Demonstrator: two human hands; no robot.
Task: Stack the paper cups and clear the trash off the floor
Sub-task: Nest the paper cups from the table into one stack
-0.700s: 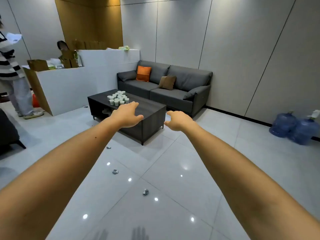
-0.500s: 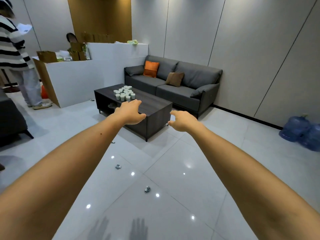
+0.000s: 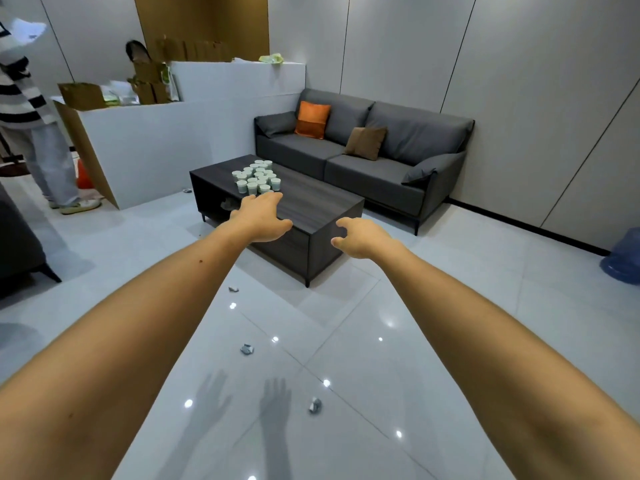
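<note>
Several white paper cups (image 3: 257,178) stand in a cluster on the far left part of a dark coffee table (image 3: 322,206). Small crumpled scraps lie on the glossy floor: one scrap (image 3: 247,348) in the middle, another scrap (image 3: 314,405) nearer me, and a third scrap (image 3: 233,289) close to the table. Both my arms are stretched forward above the floor. My left hand (image 3: 261,216) is open, palm down, in line with the table's near edge. My right hand (image 3: 360,235) is empty with its fingers loosely curled.
A grey sofa (image 3: 363,157) with orange and brown cushions stands behind the table. A white partition (image 3: 156,140) with cardboard boxes is at the left, and a person in a striped top (image 3: 24,109) stands beside it. A blue water jug (image 3: 623,258) sits at the right wall.
The view has moved closer to the table and turned a little left; the sofa and cups look larger. Both hands stay stretched out, and a nearer floor scrap has come into view.
</note>
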